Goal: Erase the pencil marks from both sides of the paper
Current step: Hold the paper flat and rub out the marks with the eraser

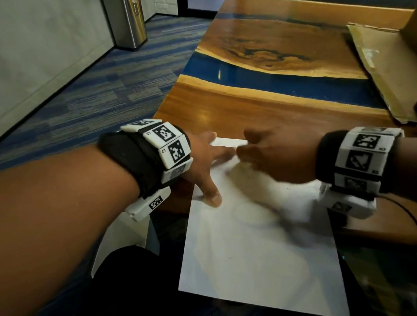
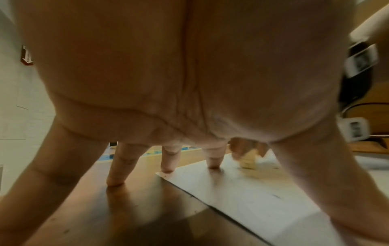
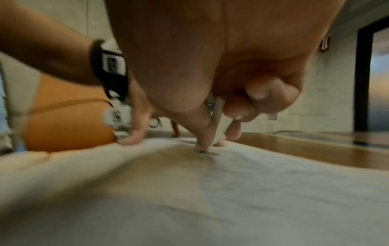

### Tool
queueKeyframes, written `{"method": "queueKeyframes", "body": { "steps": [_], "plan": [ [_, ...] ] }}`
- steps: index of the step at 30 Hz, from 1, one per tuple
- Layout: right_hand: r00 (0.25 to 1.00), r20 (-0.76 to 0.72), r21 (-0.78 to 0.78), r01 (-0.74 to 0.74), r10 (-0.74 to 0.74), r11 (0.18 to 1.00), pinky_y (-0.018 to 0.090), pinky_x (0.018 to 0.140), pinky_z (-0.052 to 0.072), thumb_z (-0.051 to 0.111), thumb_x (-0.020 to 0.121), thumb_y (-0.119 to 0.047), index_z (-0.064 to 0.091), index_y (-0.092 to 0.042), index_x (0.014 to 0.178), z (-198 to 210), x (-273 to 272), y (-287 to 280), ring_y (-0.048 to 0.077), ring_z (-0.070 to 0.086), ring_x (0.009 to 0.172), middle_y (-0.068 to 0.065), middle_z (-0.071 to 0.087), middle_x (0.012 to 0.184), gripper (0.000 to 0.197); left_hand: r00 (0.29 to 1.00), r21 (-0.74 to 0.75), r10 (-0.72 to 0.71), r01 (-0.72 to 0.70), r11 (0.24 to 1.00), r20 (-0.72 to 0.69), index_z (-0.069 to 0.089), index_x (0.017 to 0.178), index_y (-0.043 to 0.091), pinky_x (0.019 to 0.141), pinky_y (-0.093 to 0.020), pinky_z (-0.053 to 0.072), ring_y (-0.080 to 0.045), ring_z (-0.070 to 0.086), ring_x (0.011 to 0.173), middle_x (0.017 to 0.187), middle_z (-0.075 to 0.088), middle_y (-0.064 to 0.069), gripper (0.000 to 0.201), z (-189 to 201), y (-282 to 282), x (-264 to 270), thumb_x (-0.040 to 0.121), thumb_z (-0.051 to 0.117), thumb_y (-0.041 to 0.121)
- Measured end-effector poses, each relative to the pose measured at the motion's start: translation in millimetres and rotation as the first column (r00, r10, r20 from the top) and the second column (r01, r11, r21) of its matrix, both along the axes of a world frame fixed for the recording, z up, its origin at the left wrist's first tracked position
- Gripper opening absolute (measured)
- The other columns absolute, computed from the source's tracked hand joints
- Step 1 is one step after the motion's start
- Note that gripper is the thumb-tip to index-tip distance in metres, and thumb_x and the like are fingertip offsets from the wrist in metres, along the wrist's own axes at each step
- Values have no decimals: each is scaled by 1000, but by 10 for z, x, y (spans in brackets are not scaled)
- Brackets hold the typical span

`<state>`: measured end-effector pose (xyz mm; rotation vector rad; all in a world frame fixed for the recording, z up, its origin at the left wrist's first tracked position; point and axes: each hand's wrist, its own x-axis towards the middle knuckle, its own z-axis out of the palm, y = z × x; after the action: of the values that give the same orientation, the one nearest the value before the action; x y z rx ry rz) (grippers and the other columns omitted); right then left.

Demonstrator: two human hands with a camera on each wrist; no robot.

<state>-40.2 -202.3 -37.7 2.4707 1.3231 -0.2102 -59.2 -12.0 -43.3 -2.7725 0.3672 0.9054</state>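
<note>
Wood table (image 1: 261, 102) with a blue resin band ran away from the camera; flat cardboard (image 1: 386, 58) lay on its far right part. Steel bin (image 1: 125, 14) stood on the carpet by the far wall.

Paper (image 1: 256, 258), white sheet, lay flat on the table's near end, near edge hanging past the table edge. One short pencil tick showed near mid-sheet; faint grey marks near the top, under the right hand, blurred in the right wrist view.

Left hand (image 1: 203, 164) was splayed flat at the sheet's upper left corner, fingers straight and spread. Thumb and at least two fingertips pressed on the paper, the outer ones on bare wood, gripping nothing.

Right hand (image 1: 276, 156) sat just beside it on the top of the sheet, motion-blurred. Thumb and fingers pinched a white eraser (image 3: 219, 126), its tip down against the paper; remaining fingers curled in.
</note>
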Motion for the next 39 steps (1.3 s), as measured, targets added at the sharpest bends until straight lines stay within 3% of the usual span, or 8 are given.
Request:
{"method": "queueKeyframes", "body": {
  "steps": [3, 8, 15, 21, 25, 30, 34, 39],
  "plan": [
    [988, -81, -14, -131, 129, 991, 38, 64, 52, 47, 101, -33, 46, -29, 122, -40, -207, 70, 24, 52, 75, -6, 27, 100, 22, 1000, 3, -3, 3, 1000, -17, -3, 154, 53, 112, -57, 29, -41, 11, 151, 168, -8, 3, 122, 23, 21, 0, 63, 74, 78],
    [995, 10, 2, 101, -101, 995, 35, 67, 54, 47, 101, -35, 48, -26, 126, -53, 191, -26, 18, 52, 75, -2, 43, 102, 26, 1000, 0, 7, -7, 1000, -14, -9, 155, 51, 117, -55, 21, -39, 7, 153, 168, -12, 1, 122, 19, 26, -3, 66, 70, 79],
    [988, -7, 55, 154, -153, 987, 31, 64, 47, 47, 101, -35, 51, -24, 126, -96, 236, 25, 16, 50, 75, -3, 43, 101, 28, 996, -69, 50, -45, 997, 80, 2, 159, 39, 119, -60, 17, -45, 8, 151, 169, -8, 1, 121, -119, -46, -47, 65, 56, 92],
    [996, -76, 54, -44, 48, 998, 34, 61, 43, 46, 100, -35, 47, -29, 128, -125, -149, 109, 23, 51, 75, -8, 29, 102, 29, 996, -101, 63, -56, 993, 62, 4, 152, 54, 117, -63, 19, -52, 6, 149, 169, -9, 2, 118, -157, -1, -9, 57, 61, 93],
    [991, 17, 56, 133, -134, 990, 32, 63, 48, 45, 101, -32, 49, -25, 127, -34, 181, -2, 15, 48, 71, -3, 40, 100, 27, 996, -54, 49, -45, 998, 76, -7, 154, 53, 115, -63, 21, -50, 8, 149, 169, -10, 2, 122, -146, -21, -20, 58, 56, 96],
    [989, -101, 40, -106, 109, 994, 30, 60, 38, 46, 101, -35, 50, -30, 125, -87, -178, 80, 19, 48, 75, -8, 31, 102, 25, 997, -82, 58, -53, 995, 55, 3, 154, 51, 118, -62, 20, -51, 9, 149, 169, -8, -4, 118, -81, -61, -44, 61, 63, 90],
    [993, 19, 38, 112, -112, 993, 31, 63, 47, 47, 101, -32, 48, -27, 131, -11, 165, -30, 16, 50, 74, -5, 37, 100, 30, 997, -33, 41, -39, 999, 59, -8, 154, 53, 116, -62, 20, -50, 8, 149, 169, -9, -7, 117, -51, -104, -49, 66, 60, 89],
    [989, -99, 34, -108, 111, 994, 26, 58, 36, 47, 101, -34, 50, -31, 126, -79, -169, 39, 19, 47, 75, -8, 31, 102, 25, 998, -45, 41, -39, 998, 48, 5, 155, 52, 112, -61, 29, -50, 15, 148, 169, -3, -6, 115, -21, -98, -51, 64, 65, 87]
  ]
}}
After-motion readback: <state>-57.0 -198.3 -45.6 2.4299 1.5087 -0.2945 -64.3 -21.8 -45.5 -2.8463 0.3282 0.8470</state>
